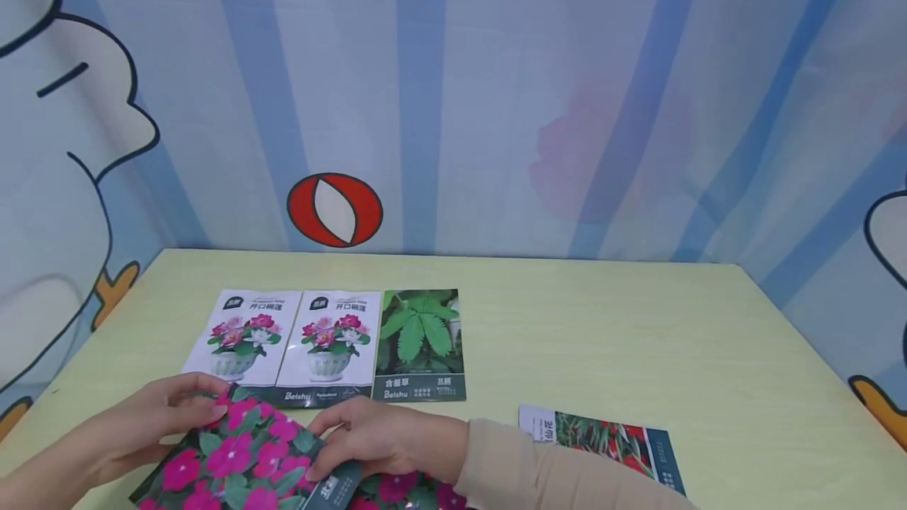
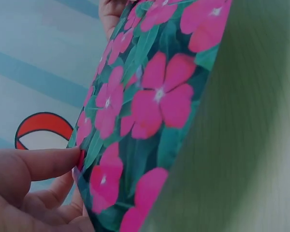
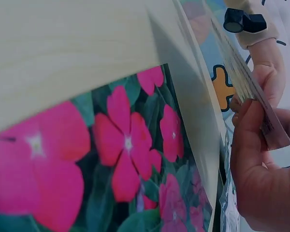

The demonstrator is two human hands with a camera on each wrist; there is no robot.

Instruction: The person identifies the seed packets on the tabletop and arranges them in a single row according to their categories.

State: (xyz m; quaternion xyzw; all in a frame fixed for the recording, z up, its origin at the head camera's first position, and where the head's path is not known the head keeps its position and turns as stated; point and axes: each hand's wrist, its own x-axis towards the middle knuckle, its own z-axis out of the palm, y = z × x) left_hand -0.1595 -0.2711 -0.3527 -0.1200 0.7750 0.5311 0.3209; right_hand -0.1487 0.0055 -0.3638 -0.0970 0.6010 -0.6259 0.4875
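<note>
There it is, your left hand (image 1: 152, 425) and right hand (image 1: 383, 435) pinching the pink-flowered packet (image 1: 230, 455) between them; beneath your right grip lies a matching packet (image 3: 128, 144), seemingly flat.

Person's wearing beige sleeves (image 1: 553, 472), one showing lower right in head view; chunky black gadget (image 3: 245, 21) is sitting on the other, upper right in right-wrist view.

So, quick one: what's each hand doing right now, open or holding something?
Left hand: closed, pinching the pink-flower packet.
Right hand: closed, pinching that same packet.
</note>
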